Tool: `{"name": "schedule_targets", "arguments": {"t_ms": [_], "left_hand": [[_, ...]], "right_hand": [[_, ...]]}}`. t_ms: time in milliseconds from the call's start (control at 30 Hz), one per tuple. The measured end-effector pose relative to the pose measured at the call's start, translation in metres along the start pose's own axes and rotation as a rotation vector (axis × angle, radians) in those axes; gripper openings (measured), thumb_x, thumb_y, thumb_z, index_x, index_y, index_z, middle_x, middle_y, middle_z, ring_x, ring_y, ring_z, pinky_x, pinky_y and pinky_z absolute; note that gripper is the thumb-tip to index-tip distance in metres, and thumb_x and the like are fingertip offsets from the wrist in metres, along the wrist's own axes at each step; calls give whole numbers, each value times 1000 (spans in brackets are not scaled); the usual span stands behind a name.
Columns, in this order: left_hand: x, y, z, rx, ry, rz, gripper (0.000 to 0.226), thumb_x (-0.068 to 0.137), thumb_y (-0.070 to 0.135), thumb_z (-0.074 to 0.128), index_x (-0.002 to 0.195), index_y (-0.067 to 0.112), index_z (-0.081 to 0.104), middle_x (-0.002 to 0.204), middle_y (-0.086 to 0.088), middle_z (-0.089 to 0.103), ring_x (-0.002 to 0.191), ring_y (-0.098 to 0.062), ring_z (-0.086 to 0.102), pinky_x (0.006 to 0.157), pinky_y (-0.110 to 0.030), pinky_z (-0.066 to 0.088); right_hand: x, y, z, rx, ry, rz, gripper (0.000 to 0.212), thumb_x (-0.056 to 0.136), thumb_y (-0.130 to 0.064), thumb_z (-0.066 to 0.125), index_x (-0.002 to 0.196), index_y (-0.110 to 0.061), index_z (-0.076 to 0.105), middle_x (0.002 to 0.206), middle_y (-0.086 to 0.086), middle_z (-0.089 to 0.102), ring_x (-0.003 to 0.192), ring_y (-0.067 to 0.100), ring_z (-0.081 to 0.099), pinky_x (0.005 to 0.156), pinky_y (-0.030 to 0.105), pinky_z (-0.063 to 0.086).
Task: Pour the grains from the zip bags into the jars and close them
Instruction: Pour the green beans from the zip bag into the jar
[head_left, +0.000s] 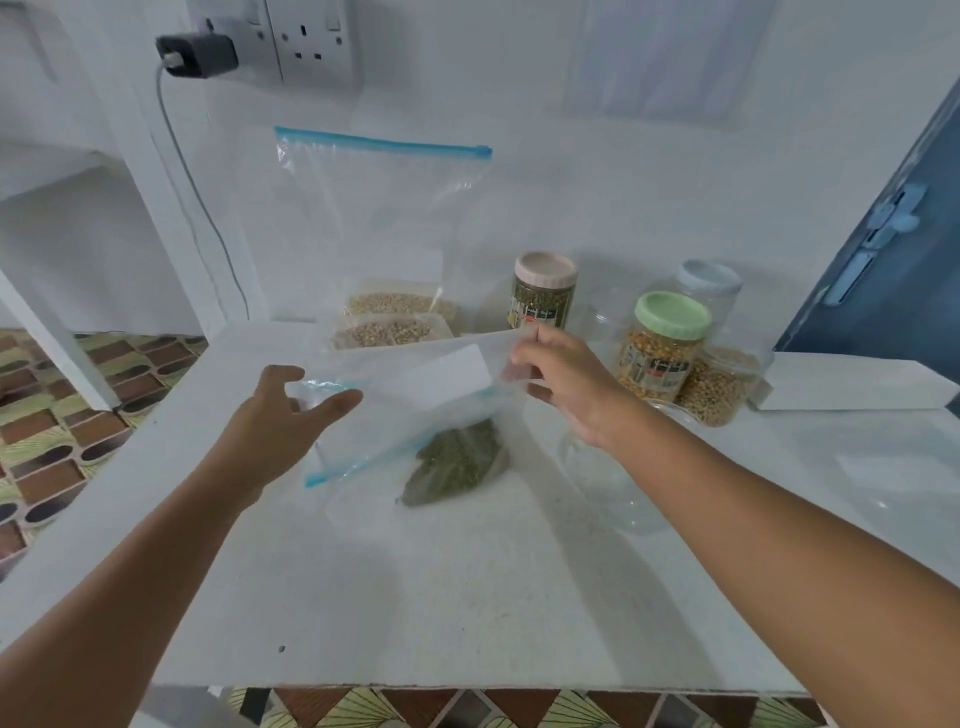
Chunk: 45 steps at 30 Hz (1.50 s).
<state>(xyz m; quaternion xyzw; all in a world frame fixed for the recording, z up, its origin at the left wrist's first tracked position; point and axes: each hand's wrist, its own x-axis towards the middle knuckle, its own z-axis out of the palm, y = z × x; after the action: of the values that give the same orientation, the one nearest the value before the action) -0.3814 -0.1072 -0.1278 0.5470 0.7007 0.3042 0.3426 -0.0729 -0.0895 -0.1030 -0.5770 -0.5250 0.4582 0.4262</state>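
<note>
Zip bag of green grains (415, 431) lies in the middle of the white counter (467, 597), its blue zip strip running diagonally across the front and the dark green grains heaped in its lower right corner. Its top edge is lifted: the right hand (561, 379) pinches the clear plastic at the upper right corner between thumb and fingertips, so that grip is closed on the bag. The left hand (280, 421) reaches in from the left with fingers spread and relaxed at the bag's left edge; its grip is open, and whether the fingertips touch the plastic I cannot tell. Just to the right of the bag, under the right forearm, stands a clear empty jar (608, 478) with no lid on it. Behind the bag a tall zip bag of pale grains (379, 234) leans upright against the wall, its zip strip at the top and the grains settled at the bottom. To the right of it stand a jar with a beige lid (545, 291) holding green grains, a jar with a green lid (665, 348) holding yellow kernels, an uncapped jar of pale grains (719, 384) just beside that one, and a jar with a pale blue lid (709, 286) behind them. A white box (857, 379) sits at the far right of the counter. On the wall above, a dark charger (197, 54) is plugged in next to a white socket (317, 41), its cable hanging down. Patterned floor tiles (52, 415) show to the left.
</note>
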Motion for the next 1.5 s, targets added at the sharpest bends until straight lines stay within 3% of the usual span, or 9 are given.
{"name": "schedule_targets", "arguments": {"t_ms": [67,200,333,433,600,767,967,1333,1500], "left_hand": [[0,6,2,-217,-31,-17,85,76,52,87,141,19,46,105,-12,75,96,-30,72,98,-46,57],[2,20,0,-531,42,1,64,86,19,85,140,18,51,115,-17,71,92,-24,70,97,-39,57],[-3,39,-9,-743,40,176,58,96,3,71,145,18,45,109,-11,75,96,-17,71,95,-33,55],[-9,55,-13,-753,-7,268,60,97,11,72,147,24,42,112,-6,78,78,-16,68,91,-29,53],[-7,75,-16,-797,-136,258,51,90,41,71,134,21,55,113,-9,78,63,-9,60,85,-26,49],[7,94,-18,-865,-123,277,33,97,38,68,124,21,61,113,-3,79,91,-10,71,99,-28,49],[9,117,-29,-805,-40,406,54,97,18,72,145,24,48,116,-1,78,96,-12,74,98,-25,52],[9,129,-29,-690,24,600,68,98,16,72,154,30,37,112,-4,79,100,-20,74,100,-31,52],[9,133,-20,-670,62,637,71,96,11,73,155,21,34,104,-1,80,93,-18,75,92,-25,55]], "right_hand": [[-3,-2,-4,68,-54,16,6,91,-25,63,89,-21,67,83,-1,69,97,21,62,93,40,44],[-2,-10,-8,191,-80,113,49,96,-60,59,113,-18,76,78,3,66,79,14,62,88,33,46],[5,-16,-10,426,19,93,25,97,-31,71,119,-19,75,100,8,64,82,16,59,67,23,49],[8,-30,-24,657,-22,3,19,97,-12,64,110,-20,75,104,2,67,89,19,67,76,29,52],[3,-43,-34,563,15,-70,15,94,-27,72,105,-17,70,95,4,76,79,24,73,111,55,45],[-1,-52,-37,610,91,-138,6,100,-25,67,100,-21,71,100,-2,77,84,16,76,71,28,60],[-4,-70,-48,528,171,-236,6,99,-22,69,102,-24,74,103,-5,78,91,15,74,96,34,50],[-7,-69,-53,545,261,-260,9,98,-13,70,101,-20,75,96,-4,78,86,13,74,84,25,54],[-4,-65,-57,218,490,-389,34,89,-12,79,109,-31,59,113,1,68,100,11,68,87,25,53]]}}
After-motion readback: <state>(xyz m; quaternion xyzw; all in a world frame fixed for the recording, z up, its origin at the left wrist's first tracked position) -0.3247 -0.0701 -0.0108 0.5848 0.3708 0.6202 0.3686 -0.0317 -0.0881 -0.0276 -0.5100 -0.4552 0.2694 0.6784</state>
